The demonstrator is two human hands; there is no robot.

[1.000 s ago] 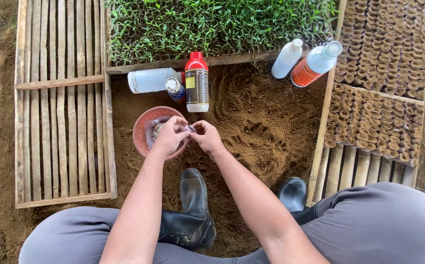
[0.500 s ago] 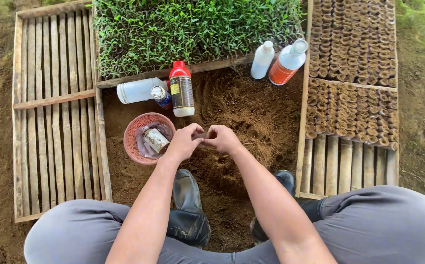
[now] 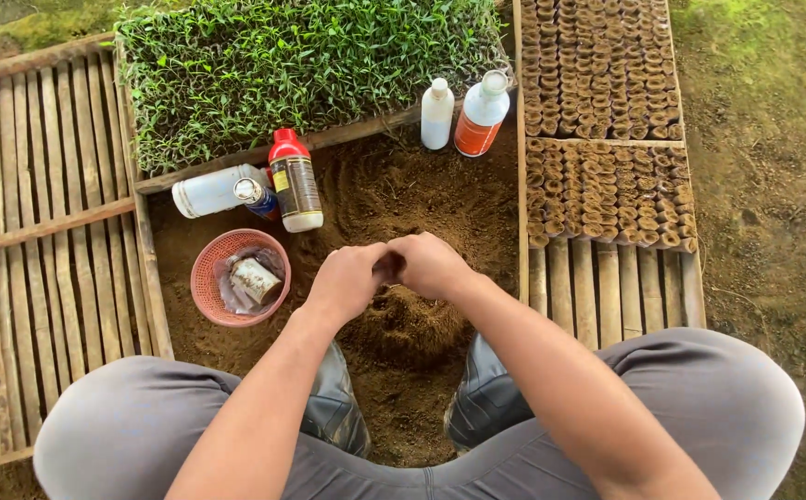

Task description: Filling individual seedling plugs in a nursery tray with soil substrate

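Note:
My left hand [image 3: 347, 278] and my right hand [image 3: 435, 264] meet fingertip to fingertip above a mound of loose brown soil [image 3: 412, 326]. Their fingers are closed around a small dark thing between them; what it is I cannot tell. A pink plastic basket [image 3: 205, 278] lies on the soil just left of my left hand, with a small tin can [image 3: 257, 278] and a crumpled wrapper inside. My knees and two dark rubber boots [image 3: 338, 407] frame the mound from below.
A red-capped bottle [image 3: 294, 181] stands behind the basket beside a white bottle [image 3: 213, 190] lying flat. Two more bottles [image 3: 480, 116] stand at the back. A bed of green seedlings [image 3: 301, 65] fills the top; rows of small rolled pots [image 3: 598, 111] lie right. Bamboo slats [image 3: 51, 231] flank left.
Both hands have moved right, away from above the pink basket to over the soil mound, still pinched together. The camera view has shifted too.

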